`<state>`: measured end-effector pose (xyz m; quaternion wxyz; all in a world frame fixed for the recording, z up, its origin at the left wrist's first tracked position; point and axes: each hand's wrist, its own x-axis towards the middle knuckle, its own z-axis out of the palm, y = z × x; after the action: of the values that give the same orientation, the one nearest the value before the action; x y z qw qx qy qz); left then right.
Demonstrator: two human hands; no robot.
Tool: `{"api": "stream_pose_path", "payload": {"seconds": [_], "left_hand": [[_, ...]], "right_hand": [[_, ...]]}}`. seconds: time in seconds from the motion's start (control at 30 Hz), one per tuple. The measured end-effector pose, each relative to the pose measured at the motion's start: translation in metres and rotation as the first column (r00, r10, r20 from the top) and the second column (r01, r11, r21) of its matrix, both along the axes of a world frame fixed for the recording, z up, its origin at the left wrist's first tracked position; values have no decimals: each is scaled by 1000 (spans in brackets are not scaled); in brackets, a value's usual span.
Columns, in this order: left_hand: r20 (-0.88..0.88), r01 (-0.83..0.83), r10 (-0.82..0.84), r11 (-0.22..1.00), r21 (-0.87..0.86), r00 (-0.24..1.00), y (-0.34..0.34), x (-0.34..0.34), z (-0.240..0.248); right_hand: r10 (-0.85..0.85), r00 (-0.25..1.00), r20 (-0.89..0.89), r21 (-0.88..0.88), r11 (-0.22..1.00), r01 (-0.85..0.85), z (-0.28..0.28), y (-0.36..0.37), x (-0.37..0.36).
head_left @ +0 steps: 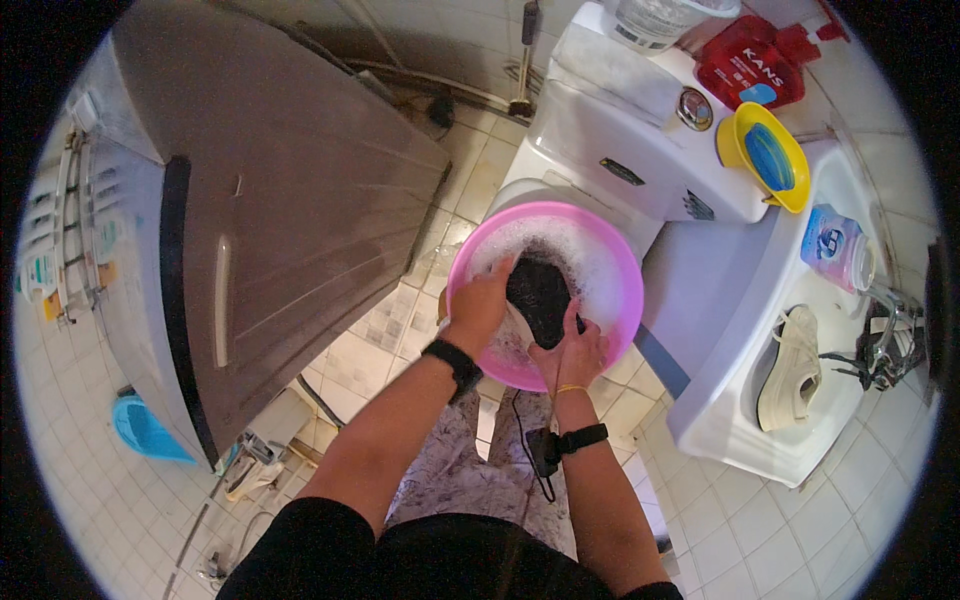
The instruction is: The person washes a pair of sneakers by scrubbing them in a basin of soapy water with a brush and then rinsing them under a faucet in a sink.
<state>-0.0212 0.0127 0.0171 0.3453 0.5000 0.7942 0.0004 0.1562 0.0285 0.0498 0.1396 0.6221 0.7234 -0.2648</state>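
Note:
A pink basin point(632, 290) full of white suds stands in front of me, and both my hands are over it. Between them is a dark, rounded shoe point(540, 297) with a strip of pale edge at its lower left. My left hand point(480, 302) grips its left side; the fingertips are partly lost in foam. My right hand point(573, 348) closes round its lower right end, with a small black bit showing by the fingers. I cannot make out whether that bit is part of the shoe. Straps with dark devices circle both wrists.
Behind the basin is a white toilet tank point(640, 130) bearing a red bottle point(750, 65) and a yellow scoop-like holder point(733, 140). On the right, a white sink point(715, 425) holds an off-white shoe point(790, 375). A large brown-grey appliance point(290, 200) stands left.

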Motion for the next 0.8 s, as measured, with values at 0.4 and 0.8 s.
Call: {"api": "stream_pose_path", "payload": {"seconds": [0.4,0.8], "left_hand": [[114,-121,126,991,-53,985,-15,13,7],[217,-237,290,942,-240,932,-26,25,36]], "right_hand": [[15,999,32,47,999,-17,-10,-4,1],[23,995,92,6,1000,-24,-10,2,4]]}}
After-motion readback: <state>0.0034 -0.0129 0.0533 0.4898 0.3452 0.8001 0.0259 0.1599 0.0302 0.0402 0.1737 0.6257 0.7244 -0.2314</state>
